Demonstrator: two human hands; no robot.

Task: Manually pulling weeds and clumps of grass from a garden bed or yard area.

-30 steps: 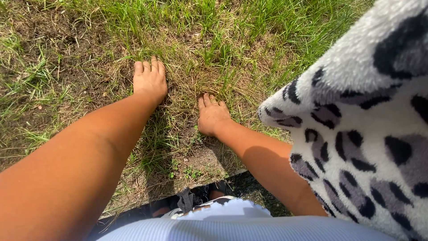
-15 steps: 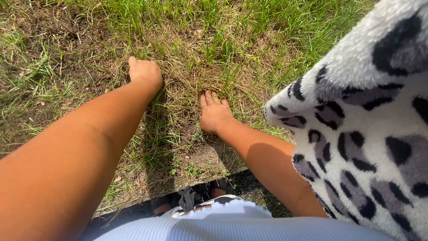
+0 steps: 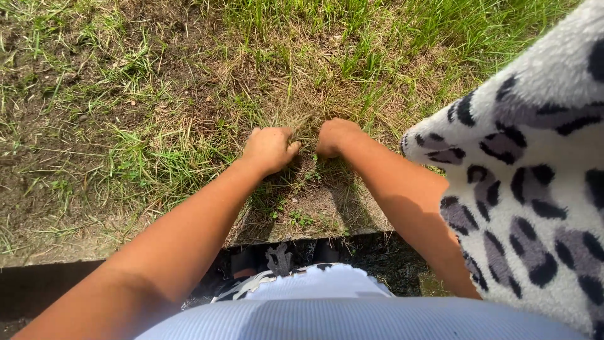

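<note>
Light: hard, bright sunlight over the whole patch of grass (image 3: 189, 94).
Shadows: short and dark, under both forearms and along the trench at the bottom.
Glare: the spotted fleece sleeve (image 3: 535, 164) is nearly washed out.
Focus: grass sharp; nearest forearm soft.

Left hand (image 3: 269, 148), right hand (image 3: 334, 136) both clenched on dry grass tuft (image 3: 306, 121), near dark edging (image 3: 44, 283).

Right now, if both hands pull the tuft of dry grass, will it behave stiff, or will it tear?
The tuft of dry grass looks thin and straw-coloured, so it would probably bend limply and weigh little. Left hand and right hand each close a grip on it. Dry blades may snap before the roots leave the soil.
</note>
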